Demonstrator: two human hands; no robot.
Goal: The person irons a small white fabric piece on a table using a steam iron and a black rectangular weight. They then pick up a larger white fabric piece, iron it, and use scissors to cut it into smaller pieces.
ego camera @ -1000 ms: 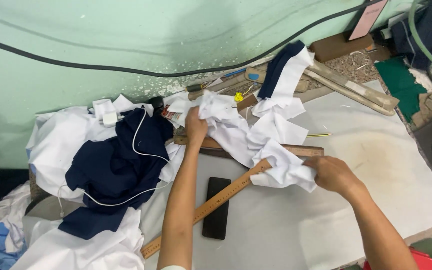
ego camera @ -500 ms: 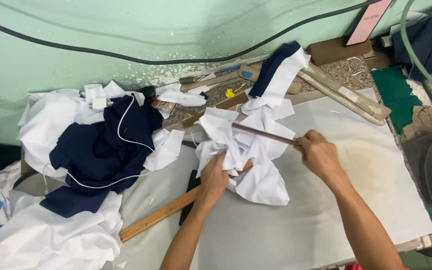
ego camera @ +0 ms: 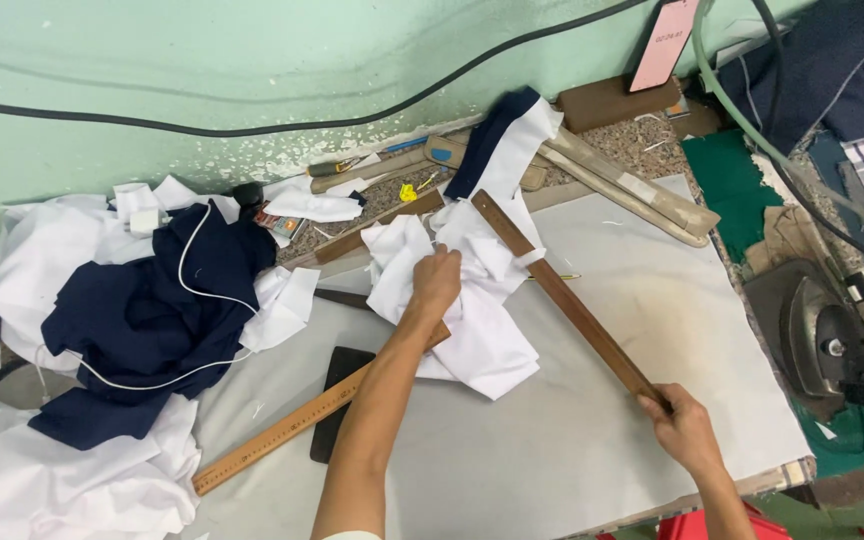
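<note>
My left hand (ego camera: 436, 284) grips a crumpled bundle of white fabric pieces (ego camera: 472, 320) lying in the middle of the white work table (ego camera: 652, 320). My right hand (ego camera: 685, 432) holds the near end of a long dark wooden ruler (ego camera: 562, 292), which slants across the table and over the top of the white bundle. A lighter wooden ruler (ego camera: 282, 430) lies diagonally under my left forearm, passing beneath the bundle. A black phone (ego camera: 332, 398) lies under that ruler.
Navy cloth (ego camera: 142, 320) with a white cable (ego camera: 192, 290) lies on white fabric at the left. Wooden sticks (ego camera: 632, 190), small tools and a navy-and-white piece (ego camera: 497, 150) sit along the green wall. An iron (ego camera: 832, 340) rests at the right.
My right hand slid down the dark ruler to its near end and swung it diagonal across the table. My left hand moved up onto the white bundle, gathering it.
</note>
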